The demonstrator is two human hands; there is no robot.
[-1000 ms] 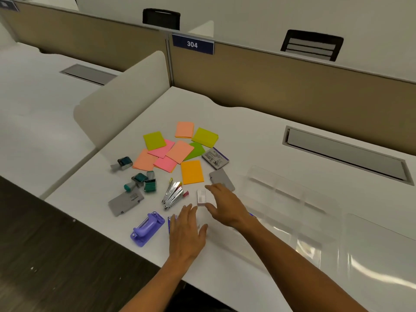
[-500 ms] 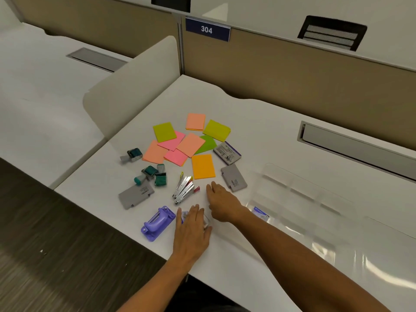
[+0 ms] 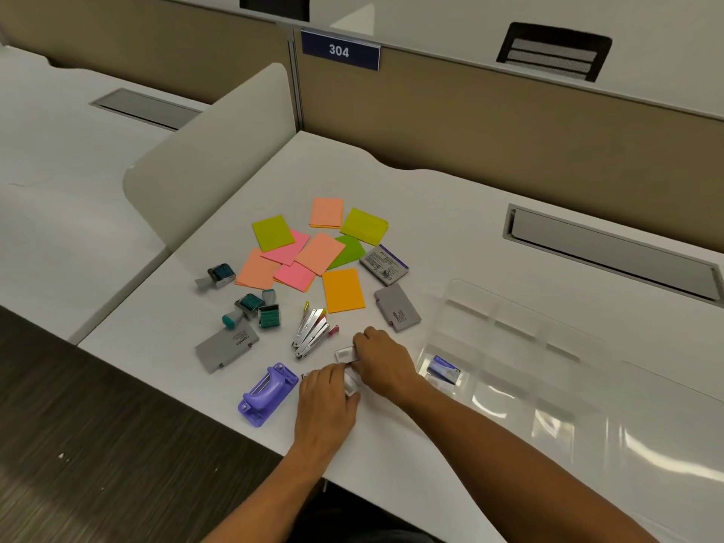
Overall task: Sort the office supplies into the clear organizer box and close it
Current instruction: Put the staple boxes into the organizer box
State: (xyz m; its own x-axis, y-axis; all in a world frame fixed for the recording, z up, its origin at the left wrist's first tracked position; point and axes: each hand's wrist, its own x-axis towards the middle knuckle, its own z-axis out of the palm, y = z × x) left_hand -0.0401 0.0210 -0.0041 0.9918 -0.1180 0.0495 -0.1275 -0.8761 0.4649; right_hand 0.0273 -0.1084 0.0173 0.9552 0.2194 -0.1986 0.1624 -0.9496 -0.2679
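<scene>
The clear organizer box (image 3: 509, 335) lies open on the white desk at the right, one small blue-and-white box (image 3: 444, 370) in its near-left compartment. My right hand (image 3: 382, 358) pinches a small white box (image 3: 345, 355) near the desk's front. Close beside it my left hand (image 3: 327, 397) curls round another small white box (image 3: 351, 381). Several coloured sticky-note pads (image 3: 319, 252) lie behind them. Silver staple removers (image 3: 311, 329), a purple hole punch (image 3: 266, 393), teal stamps (image 3: 254, 307) and grey cases (image 3: 227, 344) are spread to the left.
A white divider panel (image 3: 211, 150) stands at the desk's left edge, a tan partition marked 304 (image 3: 340, 51) at the back. A grey cable slot (image 3: 611, 252) is set into the desk behind the organizer. The desk's front edge runs just below my hands.
Both hands were flat and reaching a second ago. They have drawn together near the front edge, and each has closed its fingers on a small white box.
</scene>
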